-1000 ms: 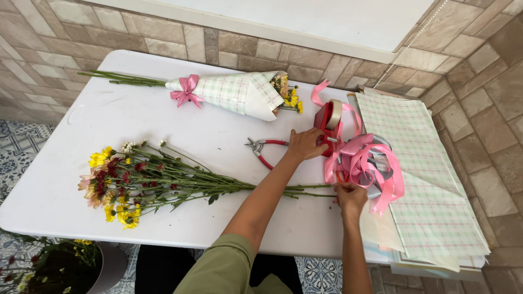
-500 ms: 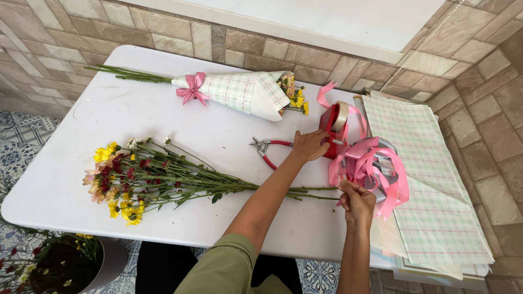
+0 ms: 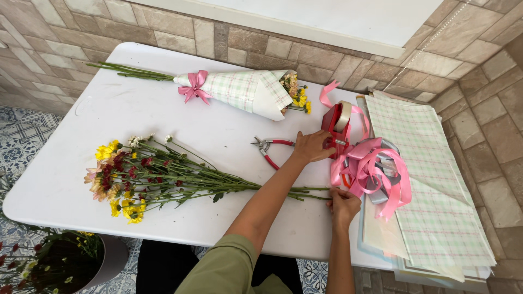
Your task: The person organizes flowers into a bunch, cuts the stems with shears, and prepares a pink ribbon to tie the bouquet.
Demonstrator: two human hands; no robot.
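Note:
My left hand (image 3: pixel 312 147) reaches across the white table (image 3: pixel 71 179) and grips the base of a red tape dispenser (image 3: pixel 335 122) that carries a roll of tape. My right hand (image 3: pixel 343 206) is closed around the cut ends of a loose bunch of flowers (image 3: pixel 141 177). The bunch lies flat, with yellow, red and white blooms pointing left. Red-handled pliers (image 3: pixel 269 148) lie just left of my left hand. A tangle of pink ribbon (image 3: pixel 376 171) sits right of both hands.
A finished bouquet (image 3: pixel 245 90) in checked paper with a pink bow lies at the table's far side. Checked wrapping sheets (image 3: pixel 436 185) are stacked at the right edge. A pot of flowers (image 3: pixel 60 261) stands on the floor at lower left. A brick wall runs behind.
Both hands stay about where they were, the left at the dispenser and the right at the stem ends. The view has shifted slightly.

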